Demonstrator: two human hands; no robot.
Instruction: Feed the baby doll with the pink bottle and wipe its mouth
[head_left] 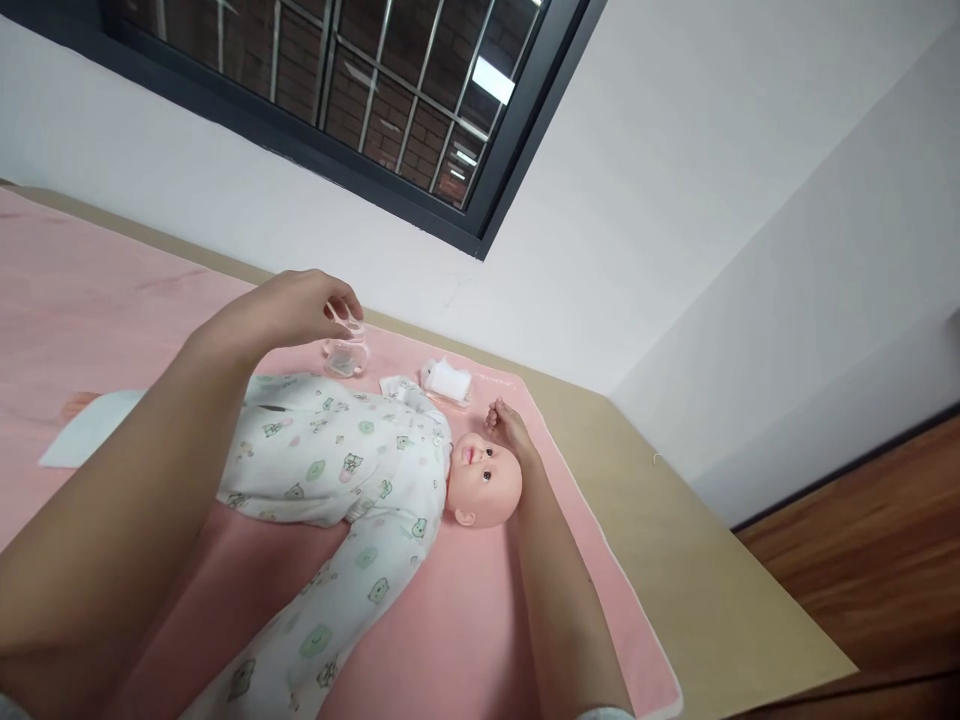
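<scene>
A baby doll [484, 480] in a white printed sleepsuit [337, 460] lies on its back on a pink mat [465, 630]. My left hand [300, 305] reaches over the doll's body, its fingers pinched on the lid of a small clear plastic container [346, 355] standing on the mat beyond the doll. My right hand [506, 425] rests by the top of the doll's head, fingers loosely curled, with nothing visible in them. A small white packet [448, 380] lies just beyond the doll's head, near that hand.
A white sheet [90, 430] lies on the mat at the left. The mat covers a tan table [697, 560] pushed against a white wall under a dark-framed barred window [360, 80]. Wooden floor [885, 560] shows at the right, past the table's edge.
</scene>
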